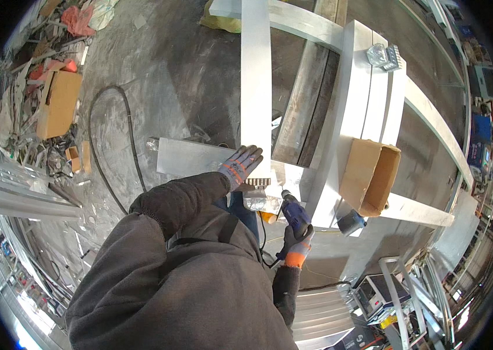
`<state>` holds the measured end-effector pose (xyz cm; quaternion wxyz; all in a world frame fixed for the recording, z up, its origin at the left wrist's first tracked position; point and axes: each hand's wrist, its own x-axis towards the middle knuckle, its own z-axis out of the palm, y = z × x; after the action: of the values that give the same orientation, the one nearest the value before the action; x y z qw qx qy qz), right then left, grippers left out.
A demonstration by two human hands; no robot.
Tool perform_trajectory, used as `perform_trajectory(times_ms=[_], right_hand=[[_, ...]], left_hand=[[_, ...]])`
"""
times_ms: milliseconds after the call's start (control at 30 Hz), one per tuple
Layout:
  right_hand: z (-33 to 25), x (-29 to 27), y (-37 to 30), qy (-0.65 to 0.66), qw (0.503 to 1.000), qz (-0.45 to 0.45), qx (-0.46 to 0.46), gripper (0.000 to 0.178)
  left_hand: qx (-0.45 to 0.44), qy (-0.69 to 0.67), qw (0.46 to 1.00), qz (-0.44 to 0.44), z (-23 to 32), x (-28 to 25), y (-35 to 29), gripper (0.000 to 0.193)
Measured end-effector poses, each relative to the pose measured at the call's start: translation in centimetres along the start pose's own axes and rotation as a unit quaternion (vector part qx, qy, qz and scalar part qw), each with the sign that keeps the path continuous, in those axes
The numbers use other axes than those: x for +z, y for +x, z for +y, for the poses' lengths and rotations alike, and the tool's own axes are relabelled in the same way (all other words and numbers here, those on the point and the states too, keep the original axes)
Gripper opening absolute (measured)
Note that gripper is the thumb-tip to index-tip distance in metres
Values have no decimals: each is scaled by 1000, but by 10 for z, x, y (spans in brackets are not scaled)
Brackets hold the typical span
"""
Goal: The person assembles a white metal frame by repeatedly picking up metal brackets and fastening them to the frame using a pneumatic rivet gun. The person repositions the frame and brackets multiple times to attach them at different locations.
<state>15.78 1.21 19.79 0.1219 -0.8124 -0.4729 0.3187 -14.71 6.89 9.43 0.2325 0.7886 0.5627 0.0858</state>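
My left hand [242, 165], in a grey and orange glove, lies flat with fingers stretched out on the near end of a long white beam [256, 87]. Just below that end is a shiny metal fitting [255, 201] with a ribbed edge. In my gloved right hand [299, 247] is a blue power drill [296, 217], gripped by its handle. The drill's nose points up and left, to the right of the fitting, and appears apart from it. Under the beam's near end runs a wide pale bar [191, 157].
On the right, side-by-side white beams [358, 87] carry an open cardboard box [354, 175] and another ribbed metal fitting [384, 57]. Nearby sits a dark blue cylindrical object [351, 223]. A black cable [127, 116] loops over the floor at left, near scrap and a cardboard box [60, 105].
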Motion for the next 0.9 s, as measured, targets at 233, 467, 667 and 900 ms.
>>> perform_trajectory(times_ms=[233,467,667,900], right_hand=[[-30,-14,-7,102,971,-63,206,67],[-60,-36,-67,110,986,-103,71,84],[-98,-20,-74,-24,990,-137,-3,89],[-116,-14,-78,-18,987,-149,-60,87]], left_hand=[[5,-16,1000,-25,-6,2,-4,101],[11,-45,999,-4,-12,3,-5,94],[9,17,998,63,-15,25,-9,73],[6,-2,998,58,-17,37,-9,59]])
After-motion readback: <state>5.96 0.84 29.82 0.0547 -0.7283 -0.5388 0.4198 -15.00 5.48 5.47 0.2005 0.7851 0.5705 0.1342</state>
